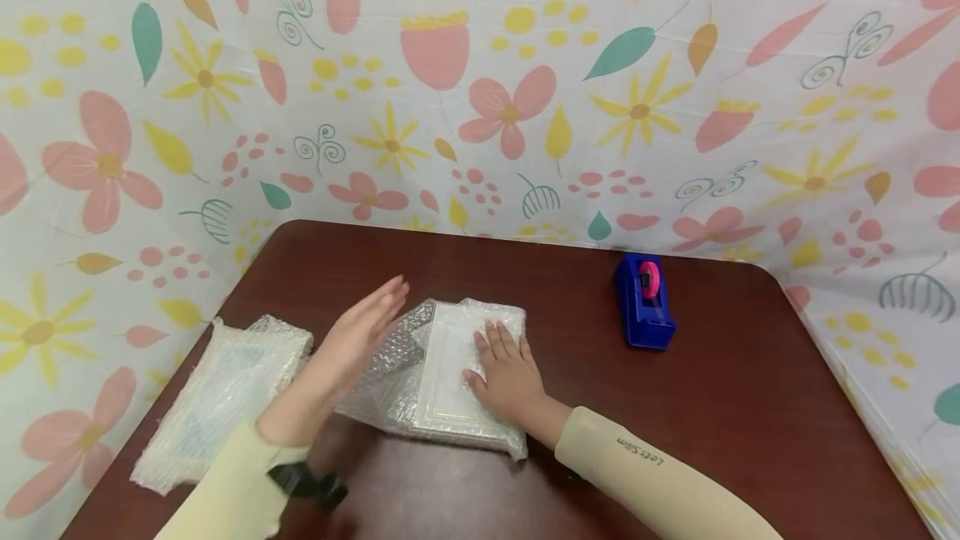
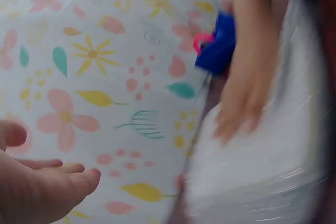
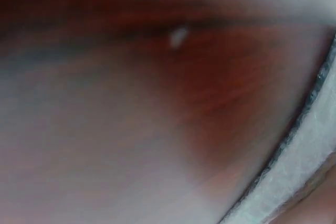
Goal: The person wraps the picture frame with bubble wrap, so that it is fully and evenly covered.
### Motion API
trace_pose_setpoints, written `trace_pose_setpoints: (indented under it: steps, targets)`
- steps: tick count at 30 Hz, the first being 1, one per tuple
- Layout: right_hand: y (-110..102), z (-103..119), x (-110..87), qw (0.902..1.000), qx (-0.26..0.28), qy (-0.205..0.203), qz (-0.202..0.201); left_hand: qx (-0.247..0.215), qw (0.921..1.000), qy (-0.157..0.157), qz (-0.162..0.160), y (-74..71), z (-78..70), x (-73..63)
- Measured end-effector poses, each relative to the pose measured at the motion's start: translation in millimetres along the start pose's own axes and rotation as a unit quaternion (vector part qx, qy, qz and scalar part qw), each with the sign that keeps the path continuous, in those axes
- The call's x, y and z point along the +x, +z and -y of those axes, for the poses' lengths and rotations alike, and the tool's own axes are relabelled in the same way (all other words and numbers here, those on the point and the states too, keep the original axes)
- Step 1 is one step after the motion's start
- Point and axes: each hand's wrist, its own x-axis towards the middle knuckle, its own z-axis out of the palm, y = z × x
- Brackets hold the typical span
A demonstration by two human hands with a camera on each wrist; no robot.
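A white picture frame (image 1: 447, 348) lies flat near the middle of the table, on or within bubble wrap (image 1: 382, 394) that spreads out to its left. My right hand (image 1: 510, 377) rests palm down on the frame's right part, fingers spread. Raised above the wrap's left side, my left hand (image 1: 348, 352) has straight fingers and holds nothing. The left wrist view also shows the left hand (image 2: 44, 187) apart from the blurred white frame (image 2: 283, 145). The right wrist view is too blurred and close to show the hand's contact.
A bubble-wrapped frame-like package (image 1: 225, 398) lies at the table's left edge. Toward the back right stands a blue tape dispenser (image 1: 648, 323) with a pink roll core. A flower-patterned sheet (image 1: 510, 182) hangs behind the brown table (image 1: 720, 390).
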Motion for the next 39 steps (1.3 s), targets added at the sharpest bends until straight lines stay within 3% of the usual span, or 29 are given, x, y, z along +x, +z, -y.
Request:
trace_pose_setpoints:
  steps: [2,5,9,13,15,19,26,32,39]
  targets:
    - [1,-1,-0.6,1.0,0.002,0.0,0.0,-0.071,0.9972,-0.022,0.013,-5.6,17.0,-16.3]
    - [2,-2,-0.9,0.9999,0.008,-0.004,-0.006,-0.123,0.9894,-0.056,0.053,-17.6,45.4,-33.2]
    - [2,-2,-0.9,0.9998,0.014,-0.007,-0.01,-0.182,0.9697,-0.093,0.133,-34.9,77.6,-46.9]
    - [1,-1,0.1,0.9999,0.009,-0.009,-0.007,-0.231,0.9475,-0.132,0.177,-47.7,95.0,-57.2]
    - [0,-1,0.6,0.9999,0.007,-0.008,-0.006,-0.237,0.9438,-0.142,0.181,-50.9,98.2,-60.1]
    - [-2,-1,1.1,1.0,0.002,-0.006,-0.004,-0.225,0.9458,-0.16,0.171,-53.3,101.2,-66.3]
    - [-1,-3,0.2,1.0,0.005,-0.001,0.0,-0.187,0.9434,-0.246,0.12,-50.5,112.7,-82.4]
    - [-1,-5,-0.3,1.0,0.005,0.002,-0.002,-0.185,0.9515,-0.239,0.054,-41.1,120.7,-80.3]
    - [1,-2,1.0,0.9999,0.002,-0.011,-0.005,-0.182,0.9541,-0.238,0.018,-22.1,123.5,-71.5]
